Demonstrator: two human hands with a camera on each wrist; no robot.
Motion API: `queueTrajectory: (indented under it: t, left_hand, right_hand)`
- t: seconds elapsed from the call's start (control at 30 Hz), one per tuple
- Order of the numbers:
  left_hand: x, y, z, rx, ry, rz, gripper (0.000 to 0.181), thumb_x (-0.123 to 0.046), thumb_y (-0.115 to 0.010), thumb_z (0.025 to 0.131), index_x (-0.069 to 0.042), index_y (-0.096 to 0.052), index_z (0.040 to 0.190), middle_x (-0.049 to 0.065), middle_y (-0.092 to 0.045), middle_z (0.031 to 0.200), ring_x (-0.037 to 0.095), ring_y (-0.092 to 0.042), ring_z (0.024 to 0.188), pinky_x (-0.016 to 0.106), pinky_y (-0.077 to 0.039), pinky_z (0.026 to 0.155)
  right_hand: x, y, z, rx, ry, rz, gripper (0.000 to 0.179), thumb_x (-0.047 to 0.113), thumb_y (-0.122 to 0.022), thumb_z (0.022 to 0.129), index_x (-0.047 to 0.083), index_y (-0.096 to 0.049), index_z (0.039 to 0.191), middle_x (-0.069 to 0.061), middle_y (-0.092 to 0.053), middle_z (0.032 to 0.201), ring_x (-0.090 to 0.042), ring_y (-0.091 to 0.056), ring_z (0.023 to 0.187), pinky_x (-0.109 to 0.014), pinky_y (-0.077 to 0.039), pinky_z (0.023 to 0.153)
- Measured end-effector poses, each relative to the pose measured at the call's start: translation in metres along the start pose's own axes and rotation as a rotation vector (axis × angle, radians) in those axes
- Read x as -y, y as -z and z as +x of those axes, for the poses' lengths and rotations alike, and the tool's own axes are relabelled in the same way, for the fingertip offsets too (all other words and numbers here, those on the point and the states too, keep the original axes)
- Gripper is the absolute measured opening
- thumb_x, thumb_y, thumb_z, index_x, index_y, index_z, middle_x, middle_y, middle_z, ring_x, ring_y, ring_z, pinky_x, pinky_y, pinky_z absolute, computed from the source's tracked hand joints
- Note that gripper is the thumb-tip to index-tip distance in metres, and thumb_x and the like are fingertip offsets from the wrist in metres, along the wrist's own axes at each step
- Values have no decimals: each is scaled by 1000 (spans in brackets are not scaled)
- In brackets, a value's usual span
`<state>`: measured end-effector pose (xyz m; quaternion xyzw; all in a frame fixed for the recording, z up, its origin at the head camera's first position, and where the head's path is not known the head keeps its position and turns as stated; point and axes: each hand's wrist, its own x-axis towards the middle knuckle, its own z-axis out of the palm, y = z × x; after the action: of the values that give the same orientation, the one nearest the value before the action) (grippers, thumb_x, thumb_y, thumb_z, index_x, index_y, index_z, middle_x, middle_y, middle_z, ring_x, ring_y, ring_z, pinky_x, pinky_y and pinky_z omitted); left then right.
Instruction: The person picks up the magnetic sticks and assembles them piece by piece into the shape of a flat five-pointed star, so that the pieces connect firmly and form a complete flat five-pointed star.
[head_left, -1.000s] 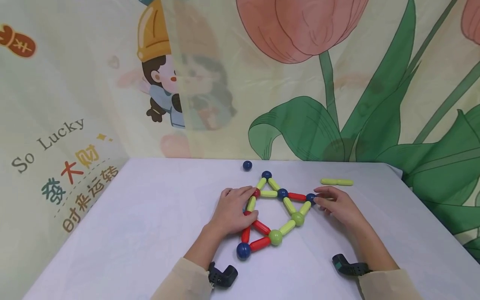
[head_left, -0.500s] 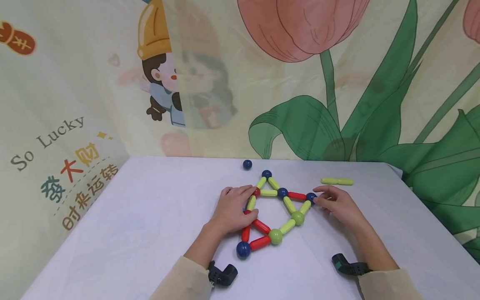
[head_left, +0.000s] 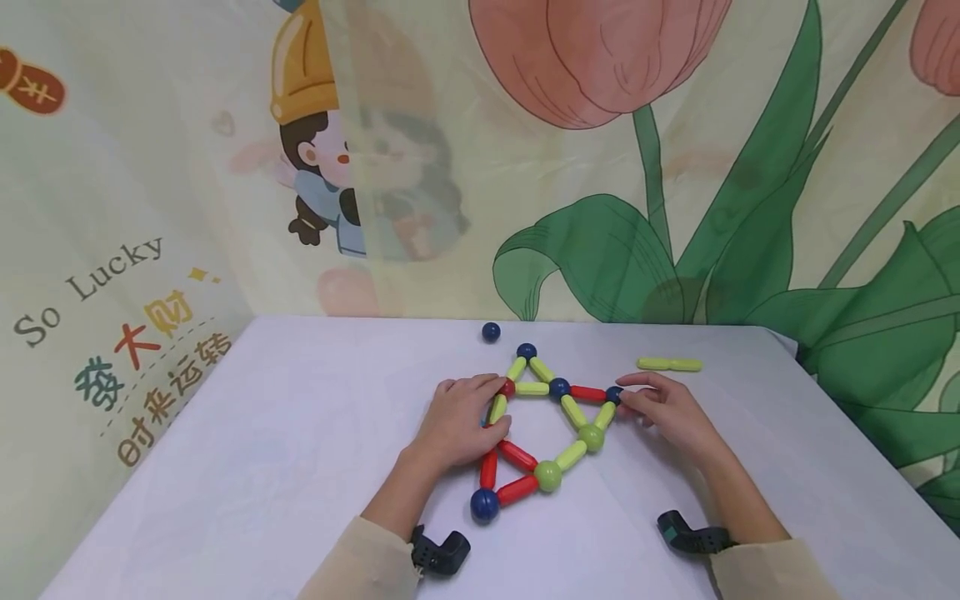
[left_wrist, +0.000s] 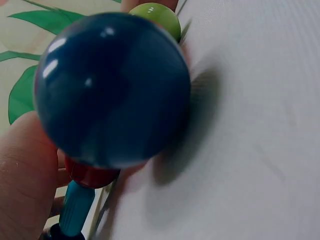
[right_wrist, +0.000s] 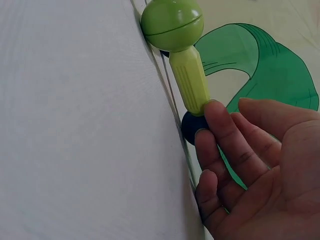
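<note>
A frame of magnetic building sticks and balls (head_left: 573, 454) lies on the white table, built from red and yellow-green sticks. My left hand (head_left: 457, 421) holds its left side, fingers at a red ball (head_left: 508, 387) and thumb lower down the edge. That hand covers part of the frame; a blue stick (left_wrist: 77, 207) shows beneath it in the left wrist view. At the right corner, my right hand (head_left: 671, 412) pinches a dark blue ball (head_left: 614, 395) with its fingertips. Green balls (head_left: 548, 476) join the near side. A larger blue ball (head_left: 485, 505) forms the near corner.
A loose dark blue ball (head_left: 491, 332) sits near the table's back edge. Two yellow-green sticks (head_left: 669, 364) lie end to end beyond my right hand. Behind the white table (head_left: 300, 400) hangs a printed cloth (head_left: 420, 283) with flowers and a cartoon figure.
</note>
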<state>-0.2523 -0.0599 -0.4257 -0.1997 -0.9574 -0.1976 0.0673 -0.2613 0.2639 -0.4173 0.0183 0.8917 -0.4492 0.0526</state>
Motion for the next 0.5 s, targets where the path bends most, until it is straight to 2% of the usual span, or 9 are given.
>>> queueTrajectory:
  t: [0.13,0.27,0.37,0.5]
  left_hand:
    - [1,5,-2,-31,28,-39,48,-38,-64,93,-17,-68,135,2,-68,135,24,-65,121,46,-53,101]
    - [3,10,-3,-65,73,-120,40,-34,-66,94,-16,-72,128,1,-74,116,18,-69,97,35,-57,83]
    - [3,14,-3,-84,93,-172,38,-34,-64,95,-15,-73,127,0,-76,103,15,-66,84,31,-55,74]
    - [3,16,-2,-48,71,-203,37,-32,-63,95,-16,-74,126,-2,-73,97,13,-63,82,29,-54,74]
  right_hand:
    - [-2,-3,-1,34,38,-5,44,32,-63,102,9,-58,140,-15,-71,126,-27,-64,110,-31,-52,80]
    - [-2,-4,-3,102,96,-44,45,32,-63,102,10,-58,141,-17,-62,142,-36,-57,128,-45,-55,93]
    - [2,-6,-4,147,148,-92,48,32,-67,98,12,-59,142,-17,-58,145,-38,-56,130,-53,-54,99]
    - [6,-9,-3,155,197,-151,56,31,-76,91,13,-60,142,-17,-59,142,-36,-58,124,-49,-56,96]
